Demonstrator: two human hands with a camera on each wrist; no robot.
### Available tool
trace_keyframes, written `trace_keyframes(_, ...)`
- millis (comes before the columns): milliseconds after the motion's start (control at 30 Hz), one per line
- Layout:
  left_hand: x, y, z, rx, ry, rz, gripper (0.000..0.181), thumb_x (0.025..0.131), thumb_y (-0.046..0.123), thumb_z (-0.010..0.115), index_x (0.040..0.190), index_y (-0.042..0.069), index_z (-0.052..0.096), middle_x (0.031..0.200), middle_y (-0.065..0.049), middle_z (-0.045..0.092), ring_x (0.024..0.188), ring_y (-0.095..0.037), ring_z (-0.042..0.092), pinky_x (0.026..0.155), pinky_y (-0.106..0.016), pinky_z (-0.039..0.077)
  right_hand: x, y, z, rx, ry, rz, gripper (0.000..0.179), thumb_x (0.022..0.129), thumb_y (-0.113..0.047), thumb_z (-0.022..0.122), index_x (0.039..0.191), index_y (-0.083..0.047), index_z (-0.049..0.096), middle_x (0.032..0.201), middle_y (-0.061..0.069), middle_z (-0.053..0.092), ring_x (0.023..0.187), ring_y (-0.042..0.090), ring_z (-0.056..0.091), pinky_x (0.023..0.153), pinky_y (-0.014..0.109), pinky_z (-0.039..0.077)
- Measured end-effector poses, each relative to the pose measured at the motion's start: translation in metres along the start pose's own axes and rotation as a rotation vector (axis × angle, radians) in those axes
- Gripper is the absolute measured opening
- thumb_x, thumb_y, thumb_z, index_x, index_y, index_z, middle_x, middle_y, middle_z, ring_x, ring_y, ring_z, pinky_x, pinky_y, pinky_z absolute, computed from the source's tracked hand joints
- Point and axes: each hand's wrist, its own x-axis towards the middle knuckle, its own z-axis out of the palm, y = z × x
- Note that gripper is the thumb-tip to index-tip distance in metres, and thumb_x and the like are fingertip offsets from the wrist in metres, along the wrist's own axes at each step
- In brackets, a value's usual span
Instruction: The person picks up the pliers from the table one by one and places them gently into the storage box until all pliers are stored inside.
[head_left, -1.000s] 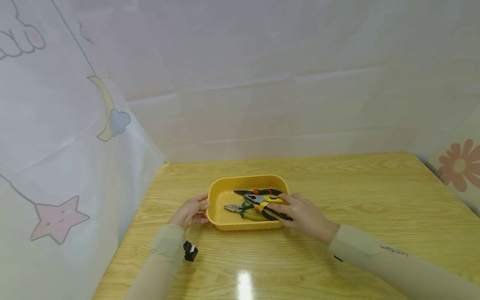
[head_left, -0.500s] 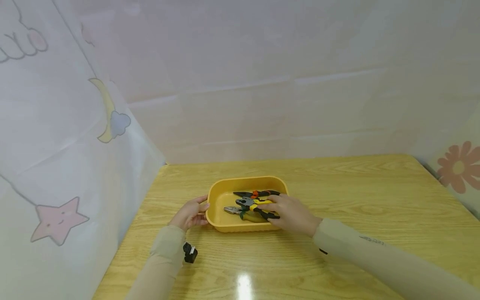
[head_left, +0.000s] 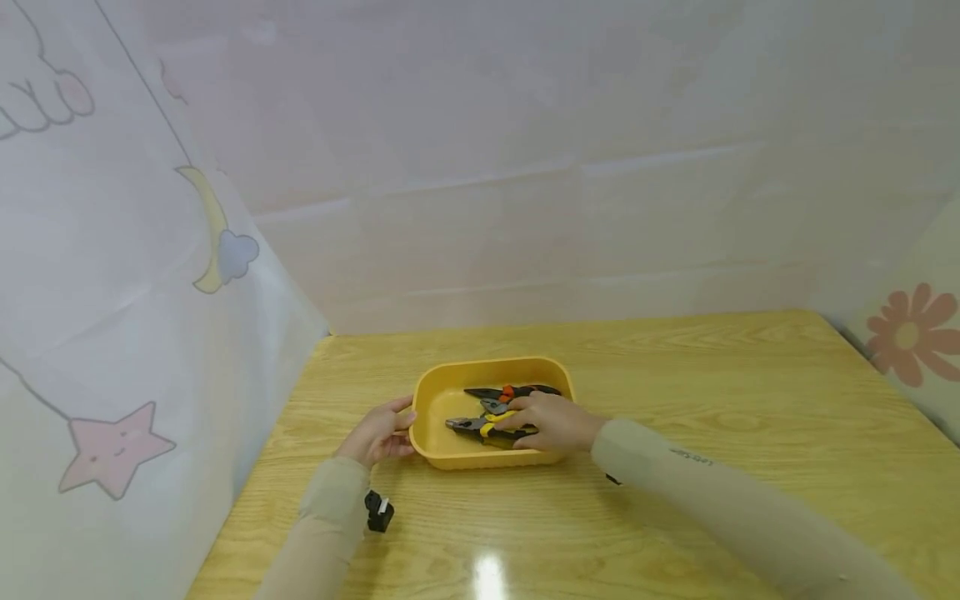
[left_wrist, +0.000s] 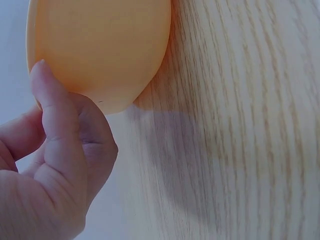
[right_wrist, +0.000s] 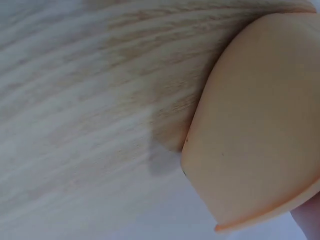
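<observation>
A yellow plastic bin (head_left: 480, 462) sits on the table with several pairs of pliers in it. My left hand (head_left: 380, 432) grips its left end; in the left wrist view the thumb (left_wrist: 50, 92) lies over the bin's rim. Inside the bin, my right hand (head_left: 553, 422) holds pliers with yellow and black handles (head_left: 489, 430), its fingers covering part of the handles. Behind them lie long-nose pliers with black and orange handles (head_left: 507, 392). The green-handled pliers are mostly hidden under the held ones. The right wrist view shows the bin's outer wall (right_wrist: 255, 105) and little of the hand.
The wood-grain table (head_left: 712, 392) stretches away to the right of the bin. A small black device (head_left: 379, 511) shows beside the left sleeve. Printed cloth (head_left: 525, 250) hangs behind the table and along its left side.
My right hand has moved left, further into the bin, carrying the yellow-and-black pliers down over the green-handled ones. My left hand keeps its grip on the bin.
</observation>
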Motion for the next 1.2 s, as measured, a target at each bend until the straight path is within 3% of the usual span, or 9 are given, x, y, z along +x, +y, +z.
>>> trace_keyframes(200, 0.000, 0.001, -0.003, 0.003, 0.012, -0.001, 0.051, 0.103, 0.006, 0.044, 0.152, 0.005, 0.031, 0.097, -0.016, 0.054, 0.063, -0.015, 0.054, 0.051, -0.023, 0.052, 0.000, 0.005, 0.004, -0.070, 0.070, -0.107, 0.022, 0.098, -0.020, 0.060, 0.112, -0.014, 0.075, 0.125, 0.011, 0.063, 0.118, 0.028, 0.056, 0.104, 0.053, 0.037)
trace_keyframes(467, 0.002, 0.002, -0.006, 0.025, 0.042, 0.014, 0.051, 0.103, 0.007, 0.045, 0.152, 0.005, 0.031, 0.103, -0.019, 0.055, 0.065, -0.017, 0.056, 0.052, -0.024, 0.053, -0.017, 0.007, 0.003, -0.039, 0.190, -0.061, 0.024, 0.097, -0.018, 0.060, 0.116, -0.009, 0.073, 0.126, 0.015, 0.061, 0.112, 0.030, 0.054, 0.094, 0.046, 0.046)
trace_keyframes(700, 0.000, 0.004, -0.004, 0.105, 0.150, 0.052, 0.046, 0.103, 0.007, 0.047, 0.148, 0.000, 0.039, 0.102, -0.019, 0.060, 0.063, -0.017, 0.058, 0.051, -0.025, 0.051, -0.033, 0.010, -0.001, -0.013, 0.314, -0.058, 0.023, 0.094, -0.009, 0.063, 0.114, -0.003, 0.071, 0.125, 0.021, 0.059, 0.112, 0.036, 0.054, 0.093, 0.051, 0.045)
trace_keyframes(1000, -0.001, 0.004, -0.001, 0.171, 0.236, 0.159, 0.037, 0.102, 0.004, 0.048, 0.137, -0.008, 0.048, 0.096, -0.023, 0.063, 0.059, -0.016, 0.062, 0.056, -0.032, 0.057, -0.051, 0.010, -0.005, 0.014, 0.350, 0.056, 0.028, 0.093, -0.011, 0.064, 0.120, -0.002, 0.067, 0.129, 0.023, 0.056, 0.118, 0.042, 0.050, 0.097, 0.059, 0.041)
trace_keyframes(1100, -0.002, 0.001, 0.001, 0.240, 0.260, 0.188, 0.039, 0.103, 0.008, 0.048, 0.139, -0.007, 0.046, 0.104, -0.025, 0.060, 0.068, -0.020, 0.062, 0.064, -0.037, 0.057, -0.059, 0.009, -0.008, 0.007, 0.357, 0.129, 0.034, 0.092, -0.014, 0.067, 0.124, -0.002, 0.065, 0.132, 0.024, 0.053, 0.119, 0.042, 0.048, 0.096, 0.061, 0.040)
trace_keyframes(1200, -0.004, -0.001, 0.003, 0.378, 0.309, 0.250, 0.045, 0.103, 0.014, 0.048, 0.143, -0.007, 0.040, 0.118, -0.029, 0.055, 0.090, -0.031, 0.062, 0.075, -0.042, 0.055, -0.067, 0.008, -0.015, -0.028, 0.350, 0.195, 0.043, 0.093, -0.018, 0.067, 0.132, -0.002, 0.059, 0.135, 0.025, 0.050, 0.121, 0.043, 0.046, 0.097, 0.063, 0.039)
